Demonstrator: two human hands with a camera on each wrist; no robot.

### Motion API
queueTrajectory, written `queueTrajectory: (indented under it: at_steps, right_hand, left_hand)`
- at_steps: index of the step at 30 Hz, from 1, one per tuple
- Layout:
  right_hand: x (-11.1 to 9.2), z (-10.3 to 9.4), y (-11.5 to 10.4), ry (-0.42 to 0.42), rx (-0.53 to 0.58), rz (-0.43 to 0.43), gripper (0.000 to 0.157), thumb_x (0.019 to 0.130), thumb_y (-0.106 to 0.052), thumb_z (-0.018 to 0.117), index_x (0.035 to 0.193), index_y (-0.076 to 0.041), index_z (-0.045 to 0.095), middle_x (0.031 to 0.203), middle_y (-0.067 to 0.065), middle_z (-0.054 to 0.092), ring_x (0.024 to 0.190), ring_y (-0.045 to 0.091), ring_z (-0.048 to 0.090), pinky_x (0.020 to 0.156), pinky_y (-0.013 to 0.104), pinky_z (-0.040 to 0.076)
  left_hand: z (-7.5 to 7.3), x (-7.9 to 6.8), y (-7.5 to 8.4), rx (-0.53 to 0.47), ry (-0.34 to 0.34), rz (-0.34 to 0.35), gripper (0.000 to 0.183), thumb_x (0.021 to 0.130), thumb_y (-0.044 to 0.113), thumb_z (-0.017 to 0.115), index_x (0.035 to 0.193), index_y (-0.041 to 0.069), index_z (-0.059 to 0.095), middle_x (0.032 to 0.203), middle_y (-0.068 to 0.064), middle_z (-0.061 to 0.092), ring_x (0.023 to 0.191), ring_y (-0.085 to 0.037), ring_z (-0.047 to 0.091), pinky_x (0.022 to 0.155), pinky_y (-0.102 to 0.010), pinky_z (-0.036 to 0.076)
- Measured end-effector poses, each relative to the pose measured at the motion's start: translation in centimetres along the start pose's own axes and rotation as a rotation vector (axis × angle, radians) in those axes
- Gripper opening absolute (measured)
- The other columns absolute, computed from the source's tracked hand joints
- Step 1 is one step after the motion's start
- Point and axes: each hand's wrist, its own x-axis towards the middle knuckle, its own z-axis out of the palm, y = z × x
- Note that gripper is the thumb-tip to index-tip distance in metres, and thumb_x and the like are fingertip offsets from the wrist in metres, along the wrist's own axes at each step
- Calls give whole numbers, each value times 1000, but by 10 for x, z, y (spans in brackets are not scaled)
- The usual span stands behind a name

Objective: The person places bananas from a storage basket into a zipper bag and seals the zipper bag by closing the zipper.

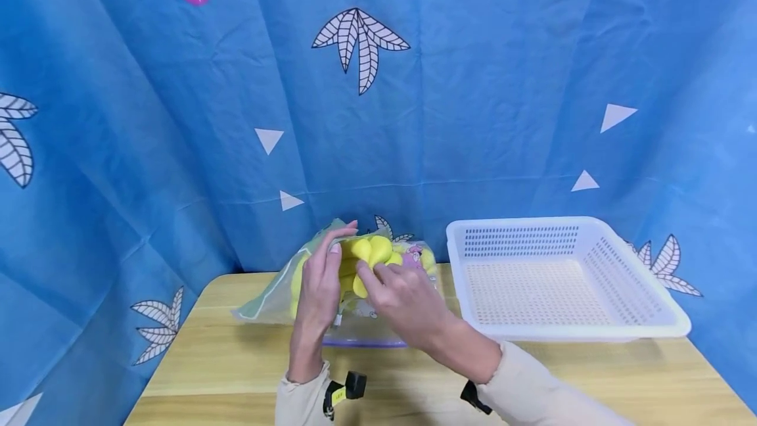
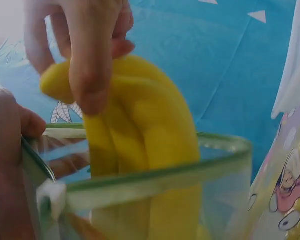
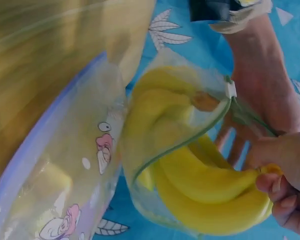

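Observation:
My right hand [image 1: 408, 298] pinches the stem end of a bunch of yellow bananas [image 1: 378, 252] at the mouth of a clear, green-edged zip bag [image 1: 278, 294]. The left wrist view shows the bananas [image 2: 155, 110] rising partly out above the bag's green rim [image 2: 140, 177], their lower part still inside. On the bag's left side my left hand [image 1: 319, 284] holds the rim, its fingers nearly straight and the thumb at the edge. More yellow fruit [image 3: 157, 105] shows through the plastic in the right wrist view. A white slider [image 3: 230, 89] sits on the zip.
A second clear bag [image 3: 85, 165] with a purple zip edge and cartoon prints lies beside the first, yellow things inside. To the right stands a white perforated plastic basket [image 1: 568, 332] on the wooden table [image 1: 236, 373]. A blue patterned curtain [image 1: 473, 117] hangs behind.

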Motion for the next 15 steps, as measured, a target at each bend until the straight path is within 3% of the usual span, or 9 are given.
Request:
queueTrajectory:
  at_steps: [5, 8, 12, 15]
  right_hand:
    - [-8, -14, 13, 46, 226, 120, 49, 67, -5, 91, 111, -4, 70, 77, 3, 69, 59, 12, 61, 50, 19, 50]
    - [-10, -22, 18, 56, 301, 131, 54, 64, -8, 95, 112, -4, 71, 83, 3, 71, 65, 12, 66, 55, 20, 55]
    - [-6, -17, 13, 20, 232, 55, 54, 66, -9, 95, 114, -4, 72, 83, 2, 70, 66, 13, 65, 60, 21, 56]
    - [-4, -5, 8, -3, 166, 25, 47, 73, -8, 90, 115, -3, 70, 78, 1, 65, 60, 12, 58, 54, 18, 50]
  left_hand:
    - [-7, 2, -5, 60, 69, -23, 38, 110, 22, 33, 131, 13, 64, 142, 3, 61, 139, -21, 48, 115, -49, 35]
    - [-11, 3, -6, 79, 66, -35, 39, 110, 24, 33, 132, 14, 64, 143, 3, 60, 139, -20, 48, 115, -50, 36]
    - [-11, 3, -1, 106, 34, -35, 39, 110, 24, 33, 133, 14, 64, 145, 4, 59, 140, -22, 48, 115, -52, 35]
    - [-10, 2, 1, 73, 8, -30, 39, 110, 24, 33, 132, 15, 64, 146, 3, 59, 140, -22, 47, 116, -51, 34]
